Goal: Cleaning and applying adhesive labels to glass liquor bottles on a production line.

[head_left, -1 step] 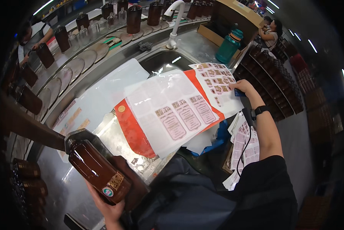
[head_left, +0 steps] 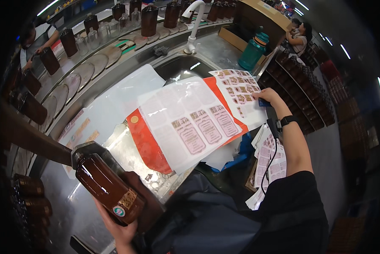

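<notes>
My left hand [head_left: 121,228] is closed around the lower end of a brown bottle [head_left: 99,180], which lies tilted with its neck toward the upper left, against a dark holder [head_left: 90,149]. A gold label and a small round green-and-white sticker show on the bottle near my fingers. My right hand [head_left: 269,96] reaches out to the right, its fingers pinched at the edge of a white sheet of small gold labels [head_left: 240,86]. A dark blue piece sits under those fingers. Beside this sheet, a larger sheet of pink labels [head_left: 205,129] overlaps an orange-red board [head_left: 145,146].
Behind the sheets are a sink [head_left: 179,67] with a white faucet [head_left: 194,25] and a teal drinking bottle [head_left: 253,51]. A curved conveyor [head_left: 84,74] carries brown and clear bottles. Used label sheets [head_left: 270,163] hang below my right arm near a black cable [head_left: 269,169]. Another person works far left.
Some bottles on the far conveyor have shifted very slightly to the right. Both my hands, the brown bottle and the sheets stay in place.
</notes>
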Available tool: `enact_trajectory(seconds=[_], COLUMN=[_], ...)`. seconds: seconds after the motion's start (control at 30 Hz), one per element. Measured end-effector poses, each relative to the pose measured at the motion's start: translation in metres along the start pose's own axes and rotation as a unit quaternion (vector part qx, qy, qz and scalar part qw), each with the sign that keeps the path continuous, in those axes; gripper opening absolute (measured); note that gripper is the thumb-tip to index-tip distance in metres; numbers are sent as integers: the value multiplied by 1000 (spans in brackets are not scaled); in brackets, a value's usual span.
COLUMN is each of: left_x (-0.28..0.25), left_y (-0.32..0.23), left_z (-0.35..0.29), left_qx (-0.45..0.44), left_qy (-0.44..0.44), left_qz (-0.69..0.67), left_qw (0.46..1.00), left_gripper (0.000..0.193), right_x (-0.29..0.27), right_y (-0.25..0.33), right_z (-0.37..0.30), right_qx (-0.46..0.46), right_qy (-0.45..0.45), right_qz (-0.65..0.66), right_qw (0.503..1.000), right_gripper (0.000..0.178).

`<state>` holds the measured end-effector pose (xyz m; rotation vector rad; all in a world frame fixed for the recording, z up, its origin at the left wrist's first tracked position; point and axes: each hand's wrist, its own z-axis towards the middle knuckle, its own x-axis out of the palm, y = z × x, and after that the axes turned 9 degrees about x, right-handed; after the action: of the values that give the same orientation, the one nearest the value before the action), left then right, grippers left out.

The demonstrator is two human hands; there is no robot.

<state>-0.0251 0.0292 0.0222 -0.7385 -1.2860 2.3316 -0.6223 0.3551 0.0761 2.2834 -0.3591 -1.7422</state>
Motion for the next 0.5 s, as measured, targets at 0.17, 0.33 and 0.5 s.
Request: enact_trajectory(seconds=[0.17,0.33,0.5], left_x=[-1,-5,-8], left_y=[6,17,16], left_z=[-4,-8,-7], left_qx=[-40,-22,-32], left_qy=[-2,-3,-3], left_qz=[37,36,37], left_qw=[999,999,999], left_gripper=[108,108,108], right_x=[2,0,17], right_y=[9,22,61], right_z=[12,-7,-68], right_qx=[12,-54,-97], right_qy=[10,-14,-316], right_qz=[-65,-163,-409], right_qw=[998,985,850], right_gripper=[43,41,19])
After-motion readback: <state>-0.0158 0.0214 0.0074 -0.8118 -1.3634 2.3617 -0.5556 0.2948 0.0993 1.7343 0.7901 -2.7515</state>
